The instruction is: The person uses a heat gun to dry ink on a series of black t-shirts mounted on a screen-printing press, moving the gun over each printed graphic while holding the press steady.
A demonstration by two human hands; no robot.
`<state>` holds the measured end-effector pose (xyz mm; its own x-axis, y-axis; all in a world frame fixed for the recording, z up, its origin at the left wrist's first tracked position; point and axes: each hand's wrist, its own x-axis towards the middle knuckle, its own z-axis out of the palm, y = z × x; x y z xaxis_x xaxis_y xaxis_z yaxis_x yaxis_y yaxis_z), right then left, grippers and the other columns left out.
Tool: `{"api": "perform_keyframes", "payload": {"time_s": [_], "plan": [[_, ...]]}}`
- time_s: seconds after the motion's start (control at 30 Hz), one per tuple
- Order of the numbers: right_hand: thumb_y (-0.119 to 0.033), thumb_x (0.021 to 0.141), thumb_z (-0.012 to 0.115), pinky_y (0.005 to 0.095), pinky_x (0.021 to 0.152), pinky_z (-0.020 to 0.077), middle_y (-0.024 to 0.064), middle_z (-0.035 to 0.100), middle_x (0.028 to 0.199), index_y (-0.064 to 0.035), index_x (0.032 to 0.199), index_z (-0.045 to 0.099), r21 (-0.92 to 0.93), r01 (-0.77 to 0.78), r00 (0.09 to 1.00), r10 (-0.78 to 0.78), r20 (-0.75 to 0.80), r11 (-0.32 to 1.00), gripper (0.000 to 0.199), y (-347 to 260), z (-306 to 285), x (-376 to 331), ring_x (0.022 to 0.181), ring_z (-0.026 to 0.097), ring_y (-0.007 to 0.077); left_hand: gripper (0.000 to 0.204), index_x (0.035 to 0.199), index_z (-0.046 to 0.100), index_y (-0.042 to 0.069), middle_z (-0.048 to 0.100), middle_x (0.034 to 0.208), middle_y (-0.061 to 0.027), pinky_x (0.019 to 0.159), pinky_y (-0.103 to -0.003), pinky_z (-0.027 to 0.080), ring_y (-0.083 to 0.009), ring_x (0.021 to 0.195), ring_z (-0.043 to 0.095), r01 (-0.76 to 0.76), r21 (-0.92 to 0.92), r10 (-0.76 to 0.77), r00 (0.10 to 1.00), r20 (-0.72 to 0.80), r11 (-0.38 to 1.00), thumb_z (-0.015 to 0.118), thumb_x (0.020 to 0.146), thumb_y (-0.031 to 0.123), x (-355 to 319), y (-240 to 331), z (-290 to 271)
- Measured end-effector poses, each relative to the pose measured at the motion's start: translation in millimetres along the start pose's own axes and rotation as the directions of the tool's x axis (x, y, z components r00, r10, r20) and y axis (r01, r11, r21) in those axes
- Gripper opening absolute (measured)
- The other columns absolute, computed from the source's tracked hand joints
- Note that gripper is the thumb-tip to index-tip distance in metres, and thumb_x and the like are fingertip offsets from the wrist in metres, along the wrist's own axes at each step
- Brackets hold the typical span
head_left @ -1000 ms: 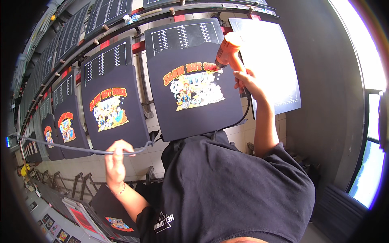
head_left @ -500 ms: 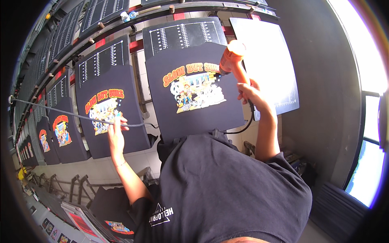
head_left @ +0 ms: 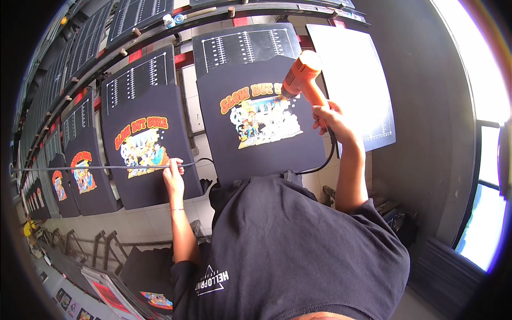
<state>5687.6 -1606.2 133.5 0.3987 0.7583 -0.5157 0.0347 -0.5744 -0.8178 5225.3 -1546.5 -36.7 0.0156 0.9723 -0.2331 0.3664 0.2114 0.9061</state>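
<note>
An orange heat gun (head_left: 304,77) is gripped by its handle in my right hand (head_left: 335,120). Its nozzle points down and left over the upper right part of the colourful print (head_left: 262,118) on a black T-shirt (head_left: 256,160). That shirt lies flat on a dark printing board in front of me. My left hand (head_left: 175,166) is closed round the grey power cord (head_left: 114,167), which stretches off to the far left. The hand is over the right edge of a second black T-shirt (head_left: 140,192) bearing the same print.
More boards with printed black shirts (head_left: 82,173) run away to the left. A bare board (head_left: 352,80), glaring with light, stands at the right beside a grey wall (head_left: 421,106). Behind the boards runs a dark rail (head_left: 200,20) holding a small bottle (head_left: 168,20).
My left hand has slid right along the cord, which now runs nearly level. The heat gun has shifted slightly left and tilted, its nozzle still over the print.
</note>
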Motion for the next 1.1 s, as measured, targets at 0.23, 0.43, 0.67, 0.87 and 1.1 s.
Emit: {"api": "perform_keyframes", "payload": {"time_s": [0.23, 0.43, 0.67, 0.87, 1.1], "plan": [[-0.024, 0.087, 0.064, 0.0273, 0.051, 0.0492, 0.0046, 0.058, 0.075, -0.0003, 0.095, 0.057, 0.033, 0.056, 0.998, -0.056, -0.007, 0.998, 0.026, -7.0, 14.5, 11.7, 0.065, 0.064, 0.0141, 0.032, 0.082, 0.059, 0.000, 0.058, 0.074, -0.0117, 0.067, -0.038, 0.046, -0.0281, 0.069, 0.059, -0.251, 0.297, 0.292, 0.951, -0.102, 0.921, 0.042, 0.101, 0.020, -26.3, -15.8, 35.4], [-0.023, 0.087, 0.063, 0.0273, 0.051, 0.0498, 0.0045, 0.058, 0.075, -0.0001, 0.094, 0.056, -0.009, 0.089, 0.991, -0.088, 0.105, 0.996, 0.024, -18.8, 25.9, 23.4, 0.065, 0.063, 0.0126, 0.027, 0.081, 0.058, 0.000, 0.061, 0.080, -0.0166, 0.073, -0.047, 0.045, -0.0377, 0.079, 0.059, -0.263, 0.523, 0.423, 0.880, -0.214, 0.811, 0.045, 0.098, 0.015, -28.6, -22.6, 54.8], [-0.023, 0.088, 0.063, 0.0272, 0.050, 0.0500, 0.0040, 0.058, 0.073, 0.0007, 0.094, 0.056, -0.023, 0.058, 0.987, -0.054, 0.153, 0.998, 0.025, -17.6, 24.2, 21.2, 0.061, 0.061, 0.0123, 0.026, 0.081, 0.057, -0.001, 0.061, 0.080, -0.0179, 0.072, -0.048, 0.045, -0.0387, 0.079, 0.058, -0.219, 0.548, 0.389, 0.896, -0.215, 0.807, 0.046, 0.098, 0.016, -27.7, -24.2, 55.0], [-0.023, 0.088, 0.063, 0.0263, 0.050, 0.0497, 0.0048, 0.059, 0.073, 0.0011, 0.097, 0.057, -0.039, 0.049, 0.994, -0.045, 0.098, 0.998, 0.026, -11.9, 18.7, 3.7, 0.061, 0.063, 0.0133, 0.028, 0.082, 0.056, -0.004, 0.059, 0.082, -0.0219, 0.073, -0.049, 0.044, -0.0416, 0.080, 0.056, -0.270, 0.596, 0.459, 0.868, -0.190, 0.756, 0.047, 0.099, 0.017, -27.4, -19.7, 55.7], [-0.022, 0.088, 0.063, 0.0263, 0.051, 0.0505, 0.0046, 0.059, 0.077, 0.0001, 0.094, 0.058, -0.047, 0.061, 0.993, -0.056, 0.101, 0.997, 0.024, -5.6, 21.1, 1.7, 0.065, 0.065, 0.0139, 0.029, 0.085, 0.058, -0.004, 0.061, 0.083, -0.0218, 0.073, -0.049, 0.045, -0.0418, 0.081, 0.058, -0.201, 0.571, 0.391, 0.891, -0.231, 0.796, 0.047, 0.099, 0.019, -22.7, -14.8, 55.7]]}}
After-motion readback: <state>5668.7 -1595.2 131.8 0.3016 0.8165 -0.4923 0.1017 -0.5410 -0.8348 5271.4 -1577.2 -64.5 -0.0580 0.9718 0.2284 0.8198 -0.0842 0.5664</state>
